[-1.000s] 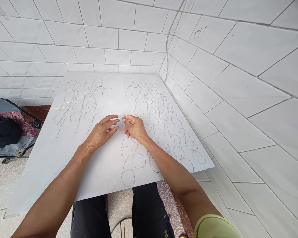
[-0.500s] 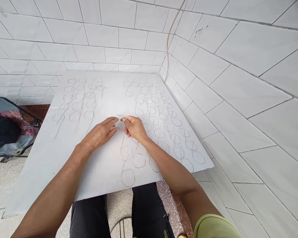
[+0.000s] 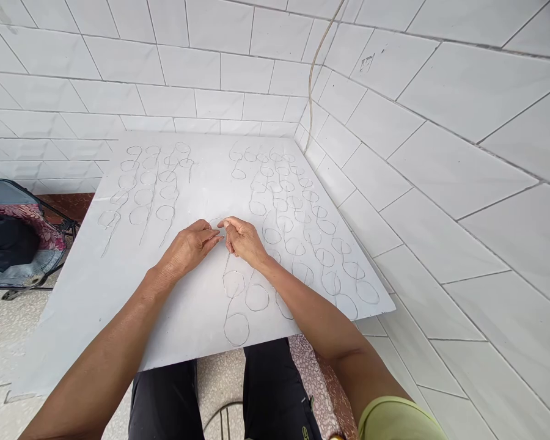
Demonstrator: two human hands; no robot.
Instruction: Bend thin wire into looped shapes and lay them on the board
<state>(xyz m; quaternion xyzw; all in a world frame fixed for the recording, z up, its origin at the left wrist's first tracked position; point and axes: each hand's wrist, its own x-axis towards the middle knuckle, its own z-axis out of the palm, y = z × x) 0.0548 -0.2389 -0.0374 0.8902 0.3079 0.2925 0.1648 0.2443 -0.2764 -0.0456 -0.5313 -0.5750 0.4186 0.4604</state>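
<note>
Over the middle of a white board (image 3: 197, 318), my left hand (image 3: 189, 245) and my right hand (image 3: 245, 239) meet at the fingertips. Both are closed in a pinch on a thin wire, most of it covered by the fingers. A faint curved piece of that wire (image 3: 214, 220) shows just beyond the fingertips. Below the right hand, a wire strand with round loops (image 3: 236, 330) lies on the board. More looped wires (image 3: 296, 245) spread in rows to the right, some partly under my right forearm. At the far left lies another group of looped wires (image 3: 142, 197).
White tiled walls (image 3: 178, 67) border the board at the back and right. A cable (image 3: 310, 91) hangs down in the corner. A folding chair (image 3: 50, 244) with a dark item on it stands at the left. My knees (image 3: 169, 397) are under the board's front edge.
My left fingertips have closed together and moved slightly right, now touching or nearly touching the right hand. The right hand has shifted a little left. The looped wires on the board lie as before.
</note>
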